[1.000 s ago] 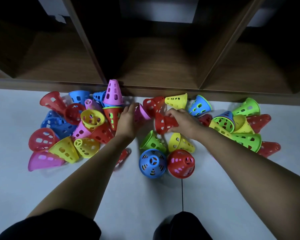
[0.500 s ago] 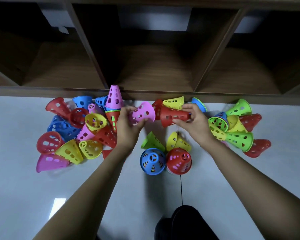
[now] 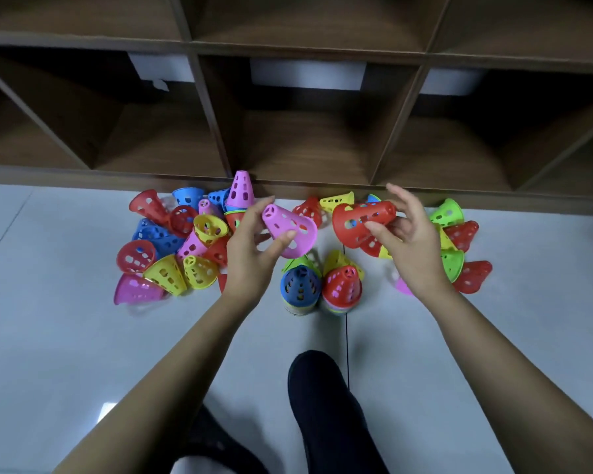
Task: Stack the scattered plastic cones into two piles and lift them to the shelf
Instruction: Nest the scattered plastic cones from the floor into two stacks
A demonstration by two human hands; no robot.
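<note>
My left hand (image 3: 250, 248) holds a pink cone (image 3: 290, 229) between thumb and fingers, its narrow top pointing up-left. My right hand (image 3: 409, 234) grips a red cone (image 3: 362, 218) lying sideways, wide mouth to the left. Both cones are lifted above the floor. Below them stand two upright piles: one topped by a blue cone (image 3: 300, 285), the other by a red cone (image 3: 342, 287). Scattered cones lie in a left heap (image 3: 172, 248) and a right heap (image 3: 459, 241). A pink cone (image 3: 241, 189) tops a small stack by the shelf.
A brown wooden shelf (image 3: 305, 145) with open compartments runs along the back, its base edge just behind the cones. The floor (image 3: 65, 354) is pale tile. My dark-socked feet (image 3: 326, 405) are at the bottom centre.
Both hands picked a cone off the floor and raised them toward me: the left took the pink one, the right the red one. The camera moved closer and tilted up.
</note>
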